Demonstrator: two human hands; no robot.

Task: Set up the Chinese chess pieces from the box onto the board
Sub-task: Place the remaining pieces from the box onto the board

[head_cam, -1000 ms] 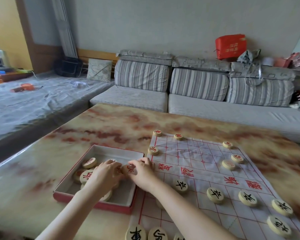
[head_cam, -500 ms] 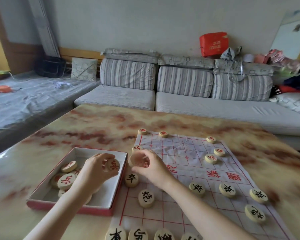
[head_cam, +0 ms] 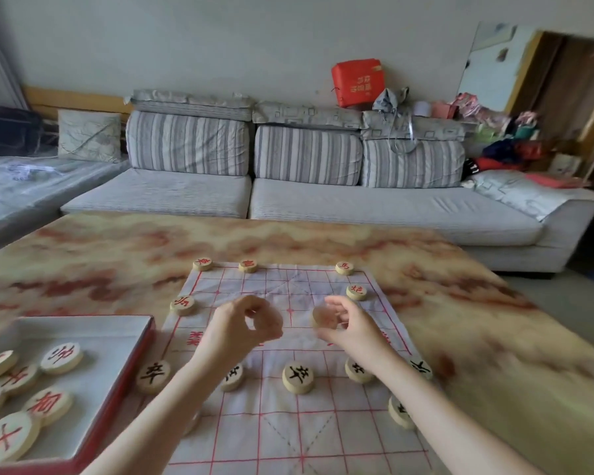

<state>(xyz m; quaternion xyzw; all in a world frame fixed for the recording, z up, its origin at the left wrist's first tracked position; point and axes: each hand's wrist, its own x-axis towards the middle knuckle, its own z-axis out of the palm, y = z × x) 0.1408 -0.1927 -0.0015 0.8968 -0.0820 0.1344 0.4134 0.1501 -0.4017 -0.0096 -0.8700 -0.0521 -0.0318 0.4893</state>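
The white cloth board [head_cam: 288, 426] with a red grid lies on the marble-patterned table. My left hand [head_cam: 244, 323] hovers over its far half with fingers curled round a pale chess piece that is mostly hidden. My right hand [head_cam: 350, 325] hovers beside it and pinches a round wooden piece [head_cam: 324, 317]. Red-lettered pieces stand along the far rows, one of them at the left edge [head_cam: 183, 304]. A row of black-lettered pieces [head_cam: 298, 377] runs under my forearms. The red-rimmed box [head_cam: 127, 341] at lower left holds several red-lettered pieces [head_cam: 48, 404].
The table [head_cam: 477, 337] stretches to the right of the board. A grey striped sofa [head_cam: 323, 200] stands behind the table's far edge. On the sofa back sits a red bag [head_cam: 355, 82], with clutter at the far right.
Both hands left the box and moved right and forward over the board's far half, each carrying a piece. The view swung right, so the box now sits at the lower left.
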